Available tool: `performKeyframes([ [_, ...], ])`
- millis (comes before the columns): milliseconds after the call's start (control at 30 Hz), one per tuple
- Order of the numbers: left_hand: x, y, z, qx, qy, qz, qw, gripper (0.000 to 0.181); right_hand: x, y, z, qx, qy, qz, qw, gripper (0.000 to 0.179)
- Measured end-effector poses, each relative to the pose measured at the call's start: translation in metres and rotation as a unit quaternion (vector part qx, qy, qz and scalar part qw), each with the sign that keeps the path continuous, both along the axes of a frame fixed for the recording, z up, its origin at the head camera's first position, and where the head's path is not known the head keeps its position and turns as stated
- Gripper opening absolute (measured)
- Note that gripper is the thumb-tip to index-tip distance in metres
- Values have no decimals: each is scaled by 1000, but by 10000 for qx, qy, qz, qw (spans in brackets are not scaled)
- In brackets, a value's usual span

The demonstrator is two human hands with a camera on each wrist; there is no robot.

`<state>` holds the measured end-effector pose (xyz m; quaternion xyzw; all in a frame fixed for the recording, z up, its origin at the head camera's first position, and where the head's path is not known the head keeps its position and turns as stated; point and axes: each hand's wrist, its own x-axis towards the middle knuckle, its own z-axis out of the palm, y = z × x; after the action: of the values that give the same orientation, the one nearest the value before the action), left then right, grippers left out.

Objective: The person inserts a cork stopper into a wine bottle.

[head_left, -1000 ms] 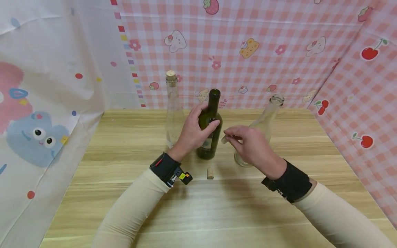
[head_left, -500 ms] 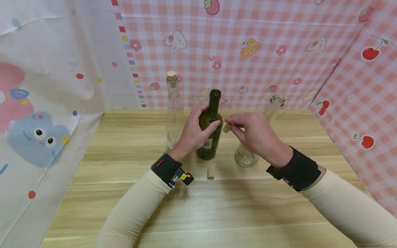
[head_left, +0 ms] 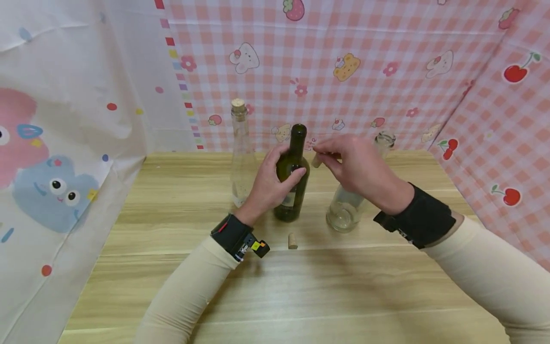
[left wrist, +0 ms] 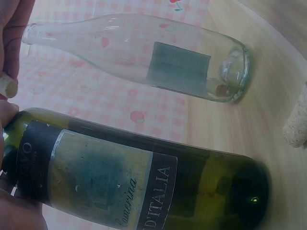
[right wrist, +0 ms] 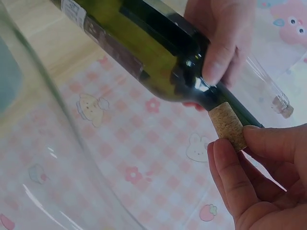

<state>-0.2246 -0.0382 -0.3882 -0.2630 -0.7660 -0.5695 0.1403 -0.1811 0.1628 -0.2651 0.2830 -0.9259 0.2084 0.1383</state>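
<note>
My left hand (head_left: 275,181) grips the dark green wine bottle (head_left: 296,191) around its shoulder; the bottle stands upright and its mouth shows no cork. In the left wrist view its label (left wrist: 100,172) faces the camera. My right hand (head_left: 356,165) pinches a cork (right wrist: 227,125) between thumb and fingertips, just right of the green bottle's neck in the head view. Behind and below that hand stands a clear glass bottle (head_left: 343,215) with an uncorked mouth, its middle partly hidden by the hand. A second cork (head_left: 292,241) is on the table in front of the green bottle.
Left of my left hand stands another clear bottle (head_left: 240,148) with a cork (head_left: 238,105) in its mouth. The wooden table (head_left: 301,296) meets a pink checkered cloth wall (head_left: 318,43) at the back, with cloth at both sides.
My right hand has risen with the pinched cork, from beside the green bottle's body to near its neck. The left hand and the bottles stay in place.
</note>
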Motion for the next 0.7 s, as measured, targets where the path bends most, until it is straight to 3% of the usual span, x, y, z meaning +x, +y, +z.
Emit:
performKeyframes([
  [333,2,0,0,44,-93,23,9999,55,-6,-4,20,-92,-81,-29,9999,23],
  [533,1,1,0,73,-17,0,10000,55,-10,-7,27,-119,129,78,9998,24],
  [700,1,1,-1,110,39,-16,9999,55,-10,-11,35,-66,-49,-6,10000,26],
])
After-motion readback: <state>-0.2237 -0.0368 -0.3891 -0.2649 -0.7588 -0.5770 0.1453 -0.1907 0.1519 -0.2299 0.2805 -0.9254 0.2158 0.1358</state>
